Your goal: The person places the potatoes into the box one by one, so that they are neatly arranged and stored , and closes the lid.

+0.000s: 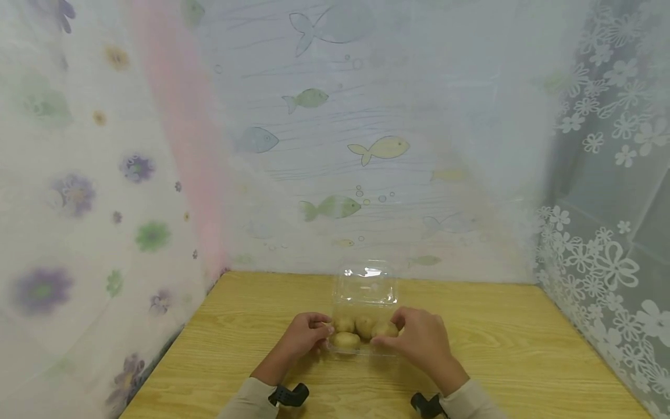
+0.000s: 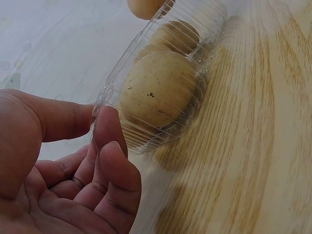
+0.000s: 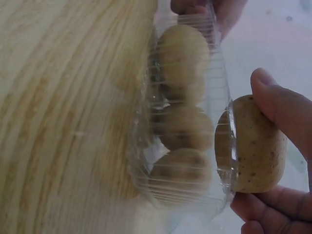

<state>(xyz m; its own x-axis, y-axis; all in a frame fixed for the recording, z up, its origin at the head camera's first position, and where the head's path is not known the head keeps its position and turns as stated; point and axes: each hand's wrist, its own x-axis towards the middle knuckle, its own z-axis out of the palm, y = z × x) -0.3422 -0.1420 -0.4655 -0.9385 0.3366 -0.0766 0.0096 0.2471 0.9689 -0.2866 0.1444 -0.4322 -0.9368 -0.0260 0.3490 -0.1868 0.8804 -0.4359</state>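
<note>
A clear plastic clamshell box [image 1: 366, 286] stands on the table, its lid raised at the back. Several potatoes [image 1: 347, 341] lie inside it. My left hand [image 1: 307, 336] pinches the box's left rim between thumb and fingers; in the left wrist view a speckled potato [image 2: 158, 87] shows through the ribbed wall beside the fingertips. At the right end, my right hand [image 1: 426, 338] grips another potato [image 3: 258, 146] between thumb and fingers. The right wrist view has this potato at the rim, above the ones within. The potatoes at the back are partly hidden.
The wood-grain table [image 1: 235, 349] extends around the box on all sides. A hanging sheet with fish drawings [image 1: 387, 221] borders its back edge, and flower-patterned sheets [image 1: 78, 244] hang at both sides. A dark wrist strap [image 1: 289, 396] sits on each wrist.
</note>
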